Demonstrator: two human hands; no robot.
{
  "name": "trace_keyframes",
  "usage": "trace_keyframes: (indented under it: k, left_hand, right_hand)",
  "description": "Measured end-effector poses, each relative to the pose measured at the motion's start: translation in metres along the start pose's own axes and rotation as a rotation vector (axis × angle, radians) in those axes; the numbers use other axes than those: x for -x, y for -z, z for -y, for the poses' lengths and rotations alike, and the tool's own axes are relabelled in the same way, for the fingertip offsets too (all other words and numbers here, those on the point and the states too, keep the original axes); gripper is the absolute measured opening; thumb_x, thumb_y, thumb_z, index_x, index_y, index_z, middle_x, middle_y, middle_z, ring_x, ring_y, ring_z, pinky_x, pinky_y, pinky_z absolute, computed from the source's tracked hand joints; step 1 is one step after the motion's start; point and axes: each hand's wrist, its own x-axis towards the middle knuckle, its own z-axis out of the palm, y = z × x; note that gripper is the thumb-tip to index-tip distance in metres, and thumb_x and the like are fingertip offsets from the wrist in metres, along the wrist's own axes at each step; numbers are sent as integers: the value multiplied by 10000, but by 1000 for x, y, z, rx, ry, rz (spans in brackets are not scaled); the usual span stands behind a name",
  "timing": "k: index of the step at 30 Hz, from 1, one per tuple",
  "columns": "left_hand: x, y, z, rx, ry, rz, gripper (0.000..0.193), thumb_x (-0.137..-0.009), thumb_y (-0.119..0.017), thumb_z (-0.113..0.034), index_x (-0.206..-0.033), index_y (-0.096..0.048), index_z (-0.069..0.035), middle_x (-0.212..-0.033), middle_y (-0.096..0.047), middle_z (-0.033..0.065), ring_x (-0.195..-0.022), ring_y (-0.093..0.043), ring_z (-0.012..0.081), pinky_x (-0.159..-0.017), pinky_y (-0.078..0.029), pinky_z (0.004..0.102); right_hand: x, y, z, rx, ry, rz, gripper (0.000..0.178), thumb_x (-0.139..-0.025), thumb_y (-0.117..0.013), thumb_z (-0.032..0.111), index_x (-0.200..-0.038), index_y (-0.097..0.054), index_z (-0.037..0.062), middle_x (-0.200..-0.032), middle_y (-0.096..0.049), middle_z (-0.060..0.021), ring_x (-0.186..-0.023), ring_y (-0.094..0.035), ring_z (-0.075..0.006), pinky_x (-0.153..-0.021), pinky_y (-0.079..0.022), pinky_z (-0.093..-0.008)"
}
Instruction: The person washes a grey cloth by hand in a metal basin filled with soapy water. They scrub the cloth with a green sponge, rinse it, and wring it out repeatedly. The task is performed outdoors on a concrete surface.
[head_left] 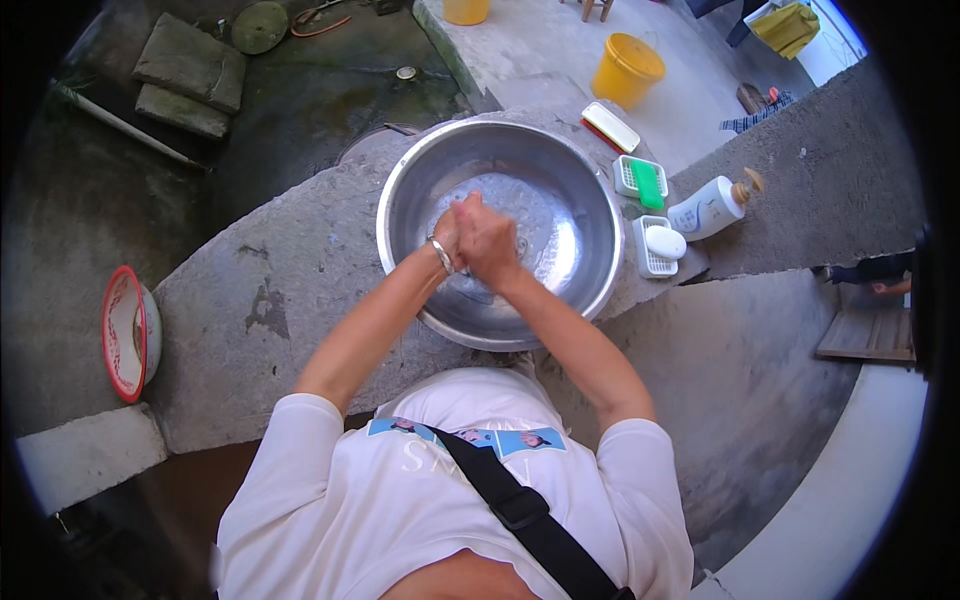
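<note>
Both my hands are pressed together above a wide metal basin point(400, 200) with some water in its bottom. My left hand point(448, 236), with a silver bracelet point(441, 256) on its wrist, is closed and partly covered by the other hand. My right hand point(488, 240) is curled into a fist against it. Whether anything lies between them is hidden. Right of the basin, a white bar of soap point(665, 242) rests on a white soap dish point(655, 267). A green bar point(646, 184) lies on another white dish point(625, 178).
A white pump bottle point(708, 208) leans beside the dishes, near a white-backed brush point(611, 127). The basin stands on a rough concrete ledge point(330, 240). A red-rimmed enamel bowl point(150, 335) tilts at its left end. Beyond are a yellow bucket point(628, 72) and stone slabs point(190, 65).
</note>
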Motion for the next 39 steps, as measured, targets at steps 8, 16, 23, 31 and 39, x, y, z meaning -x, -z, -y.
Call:
trace_keyframes:
  k: [8, 16, 23, 31, 39]
  left_hand:
    - [23, -98, -48, -831, 151, -342, 445, -793, -596, -472, -916, -573, -45, -827, -578, 23, -712, -540, 83, -616, -453, 218]
    - [25, -78, -52, -1168, 103, -252, 348, -803, -626, -349, -948, -584, -35, -857, -584, 6, -793, -520, 106, -743, -427, 264]
    - [3, -16, -30, -216, 6, -375, 318, -879, -496, -345, -981, -559, -50, -936, -589, 55, -814, -561, 138, -710, -455, 279]
    - [0, -21, -7, -198, -49, -465, 268, -845, -540, -322, -923, -581, -69, -865, -599, 49, -741, -588, 165, -604, -488, 328]
    - [3, -90, -20, -411, 70, -619, 292, -887, -494, -334, -950, -555, -56, -844, -606, 50, -743, -604, 145, -675, -499, 298]
  right_hand:
    - [-25, 54, -39, -788, -424, 509, 370, -814, -594, 400, -717, -590, 43, -691, -501, 29, -692, -430, -65, -622, -361, -220]
    - [-26, 65, -60, -866, -368, 19, 61, -827, -557, 76, -869, -589, 45, -751, -550, 39, -699, -465, -29, -625, -383, -191]
    - [2, 25, 30, -171, 122, -156, 135, -826, -542, 153, -787, -598, 36, -700, -577, -135, -629, -580, -262, -556, -444, -326]
    - [-11, 17, 20, -50, 99, -253, 304, -871, -473, 258, -655, -589, 77, -614, -567, -160, -563, -568, -332, -474, -430, -404]
    - [-23, 41, -35, -172, -167, 63, 266, -828, -560, 265, -679, -574, 45, -643, -584, -133, -592, -581, -298, -529, -435, -391]
